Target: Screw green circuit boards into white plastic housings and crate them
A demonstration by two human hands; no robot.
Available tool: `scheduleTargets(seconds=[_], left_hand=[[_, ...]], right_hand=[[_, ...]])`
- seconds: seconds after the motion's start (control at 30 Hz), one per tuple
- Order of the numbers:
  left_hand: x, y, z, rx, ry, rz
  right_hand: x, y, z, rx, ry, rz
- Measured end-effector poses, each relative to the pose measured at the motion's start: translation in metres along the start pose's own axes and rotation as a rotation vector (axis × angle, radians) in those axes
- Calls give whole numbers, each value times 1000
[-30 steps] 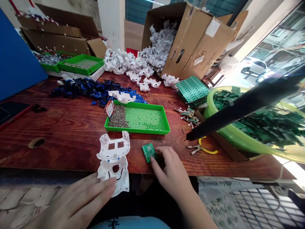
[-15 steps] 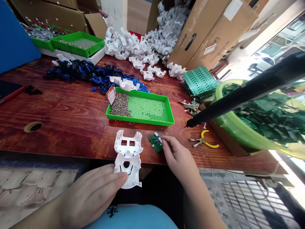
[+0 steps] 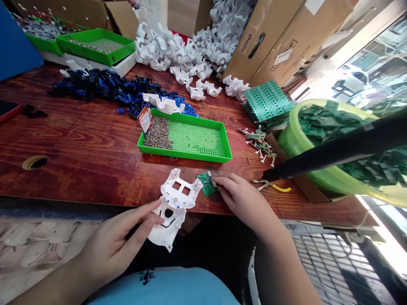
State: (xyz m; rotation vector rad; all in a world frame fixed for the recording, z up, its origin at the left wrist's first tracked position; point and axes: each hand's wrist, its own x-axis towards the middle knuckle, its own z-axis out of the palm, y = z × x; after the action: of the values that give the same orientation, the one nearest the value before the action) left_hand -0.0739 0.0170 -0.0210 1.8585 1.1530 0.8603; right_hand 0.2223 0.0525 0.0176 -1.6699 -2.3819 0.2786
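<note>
My left hand [image 3: 135, 231] grips a white plastic shell [image 3: 171, 231] by its left side, fingers over the lower half. The shell has two square openings in its upper half, a round hole and a curved slot below, and sits tilted over the table's front edge. Between the fingertips of my right hand [image 3: 233, 190] is a small green circuit board [image 3: 205, 184], close to the tabletop just right of the shell. Whether the board touches the wood I cannot tell.
Behind lies a green tray [image 3: 197, 137] of small screws. A black rod-like tool [image 3: 333, 148] slants in from the right over yellow-handled pliers [image 3: 280, 187]. Beyond stand a yellow-green tub [image 3: 294, 140] of boards, stacked green panels [image 3: 269, 101], white shells [image 3: 168, 53] and blue-black parts [image 3: 104, 89].
The white shell has turned clockwise, its top leaning right toward the board. My left fingers have shifted up along its edge. The black tool now hangs farther right, partly covering the pliers.
</note>
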Motion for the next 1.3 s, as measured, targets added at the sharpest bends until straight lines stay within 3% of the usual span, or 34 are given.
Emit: scheduleTargets(seconds=[0.17, 0.4, 0.7, 0.9, 1.07, 1.3], left_hand=[[16, 16, 1, -273, 92, -379], [28, 8, -5, -298, 72, -617], [35, 11, -7, -179, -126, -661], [30, 17, 4, -234, -146, -599], [26, 27, 18, -338, -163, -601], [16, 25, 26, -358, -113, -585]], right_hand=[[1, -7, -2, -34, 9, 10], [-4, -4, -1, 47, 79, 71], [-15, 4, 14, 142, 175, 114], [-29, -34, 27, 329, 498, 172], [-31, -68, 41, 471, 399, 158], [-30, -60, 34, 393, 246, 106]])
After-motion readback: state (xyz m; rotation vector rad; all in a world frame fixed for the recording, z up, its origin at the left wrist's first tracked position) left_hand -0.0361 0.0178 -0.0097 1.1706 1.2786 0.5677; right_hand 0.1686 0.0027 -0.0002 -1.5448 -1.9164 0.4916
